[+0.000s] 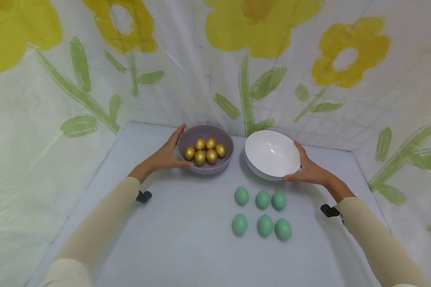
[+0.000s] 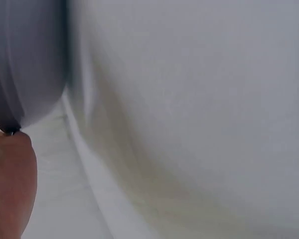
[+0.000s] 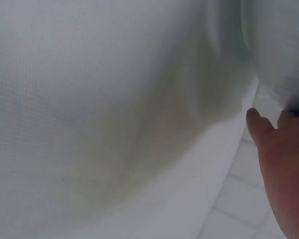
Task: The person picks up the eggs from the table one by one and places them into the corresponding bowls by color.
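My left hand (image 1: 166, 154) grips a purple-grey bowl (image 1: 209, 171) at its left side, thumb at the front of the rim and fingers round toward the back. Several golden eggs (image 1: 200, 158) lie inside that bowl. On the right, a white bowl (image 1: 271, 149) with nothing in it is held by my right hand (image 1: 310, 169), its thumb on the near rim and other fingers along the right side. The left wrist view has the purple-grey bowl's outer wall (image 2: 40, 59) beside part of the hand (image 2: 12, 184). The white bowl's side (image 3: 284, 45) shows in the right wrist view.
Several green eggs (image 1: 265, 225) lie in two rows on the white table (image 1: 172, 239), in front of the white bowl. A curtain (image 1: 186, 79) with painted yellow flowers hangs behind the table's back edge and along both sides.
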A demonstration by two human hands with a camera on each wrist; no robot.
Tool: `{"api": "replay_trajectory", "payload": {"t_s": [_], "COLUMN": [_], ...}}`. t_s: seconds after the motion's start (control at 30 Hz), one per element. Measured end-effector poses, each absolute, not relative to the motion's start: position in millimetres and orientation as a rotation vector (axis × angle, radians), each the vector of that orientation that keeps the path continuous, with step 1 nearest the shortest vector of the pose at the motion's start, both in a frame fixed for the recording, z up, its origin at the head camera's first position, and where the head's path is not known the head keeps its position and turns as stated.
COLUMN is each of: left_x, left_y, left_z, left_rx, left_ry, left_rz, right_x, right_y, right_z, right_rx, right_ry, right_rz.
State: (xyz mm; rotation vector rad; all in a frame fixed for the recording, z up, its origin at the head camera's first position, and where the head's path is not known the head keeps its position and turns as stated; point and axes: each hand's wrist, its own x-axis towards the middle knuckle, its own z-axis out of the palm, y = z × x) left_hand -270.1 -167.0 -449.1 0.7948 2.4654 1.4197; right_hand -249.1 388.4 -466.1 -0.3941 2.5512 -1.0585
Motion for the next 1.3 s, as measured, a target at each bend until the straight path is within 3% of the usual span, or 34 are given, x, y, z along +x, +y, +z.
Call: {"api": "replay_trajectory", "payload": {"t_s": [0.2, 0.43, 0.67, 0.9, 1.3], "left_x": [-241.3, -201.7, -166.5, -162.7, -168.7], "left_y": [-149.7, -80.3, -26.4, -6.8, 5.4], "left_z": [-444.3, -451.3, -457.6, -478.0, -492.8], "left_rx": [0.922, 1.079, 0.968, 0.798, 0.858], "left_ry": [2.573, 2.531, 2.464, 2.487, 2.582], "left_rz": [1.627, 1.797, 1.564, 1.400, 1.143], "right_x": [-249.2, -254.2, -253.8, -253.1, -249.2], "right_y": [388.9, 392.5, 391.3, 386.7, 386.1], "right_z": [-466.1, -466.8, -467.0, -466.8, -464.6], "right_rx": [-0.393, -0.367, -0.349, -0.351, -0.338], "right_ry": [2.542, 2.554, 2.547, 2.533, 2.522], "right_rz": [-1.086, -1.078, -1.084, -1.105, -1.148]}}
